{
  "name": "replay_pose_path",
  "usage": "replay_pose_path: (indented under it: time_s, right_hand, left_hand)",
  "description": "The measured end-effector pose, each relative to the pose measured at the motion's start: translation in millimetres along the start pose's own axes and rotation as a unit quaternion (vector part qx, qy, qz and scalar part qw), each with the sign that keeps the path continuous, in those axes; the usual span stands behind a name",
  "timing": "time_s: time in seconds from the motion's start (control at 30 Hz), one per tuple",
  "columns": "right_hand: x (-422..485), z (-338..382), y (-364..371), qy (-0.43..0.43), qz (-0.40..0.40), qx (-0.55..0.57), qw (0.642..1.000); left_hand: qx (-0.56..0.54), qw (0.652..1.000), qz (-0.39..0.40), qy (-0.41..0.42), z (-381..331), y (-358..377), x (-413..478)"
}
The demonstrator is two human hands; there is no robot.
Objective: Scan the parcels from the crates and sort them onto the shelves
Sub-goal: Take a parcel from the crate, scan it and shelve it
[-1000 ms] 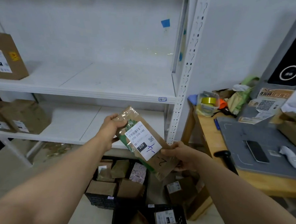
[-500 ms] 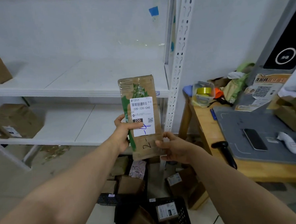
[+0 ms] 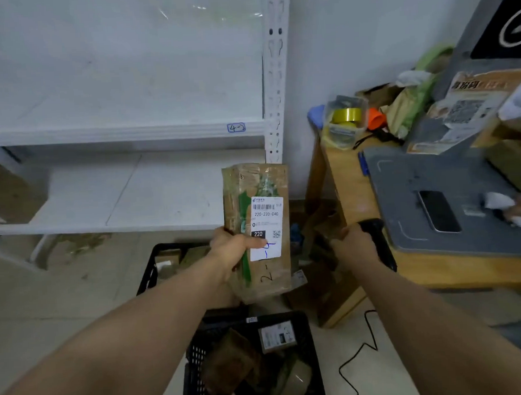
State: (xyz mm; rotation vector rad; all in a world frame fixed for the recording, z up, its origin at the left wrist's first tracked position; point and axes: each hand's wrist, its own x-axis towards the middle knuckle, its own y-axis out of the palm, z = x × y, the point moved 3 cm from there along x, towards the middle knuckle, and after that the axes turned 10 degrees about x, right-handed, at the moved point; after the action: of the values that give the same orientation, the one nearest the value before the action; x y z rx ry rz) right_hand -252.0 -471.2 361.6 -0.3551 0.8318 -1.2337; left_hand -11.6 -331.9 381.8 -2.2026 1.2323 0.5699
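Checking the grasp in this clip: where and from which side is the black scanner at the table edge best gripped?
Grip the black scanner by its long handle, which slants down along the table front. Come from the open left side, where the right hand is; the table blocks the other.

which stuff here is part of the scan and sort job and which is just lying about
Job:
parcel in the left hand
scanner in the right hand
black crates of parcels
shelves

Lying about:
yellow tape roll, phone and orange object, all on the desk
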Motion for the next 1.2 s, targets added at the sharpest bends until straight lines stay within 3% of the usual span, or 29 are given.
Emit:
replay_pose_path:
  time_s: [0.2, 0.5, 0.6, 0.7, 0.9, 1.0, 1.2]
  right_hand:
    - [47, -53, -25, -0.002, -0.065, -0.051, 0.997]
    - [88, -103, -16, 0.059, -0.035, 0.025, 0.997]
    - [78, -90, -9, 0.069, 0.024, 0.096, 0.993]
    - [56, -77, 4, 0.105, 0.102, 0.186, 0.972]
    - [-11, -19, 6, -0.002, 0.282, 0.353, 0.892]
    - [-27, -4, 8, -0.003, 0.314, 0.383, 0.869]
    - [-42, 12, 10, 0.015, 0.323, 0.382, 0.866]
  left_hand:
    - [0.037, 0.998, -0.022, -0.052, 31, 42, 39]
    - [0.071, 0.995, -0.041, -0.064, 46, 68, 56]
    - [0.073, 0.992, -0.082, -0.067, 91, 54, 114]
    - [0.086, 0.987, -0.119, -0.065, 65, 47, 79]
    - [0.123, 0.964, -0.221, -0.083, 94, 8, 114]
    - [0.131, 0.957, -0.24, -0.097, 63, 7, 60]
    - [0.132, 0.954, -0.253, -0.094, 48, 7, 25]
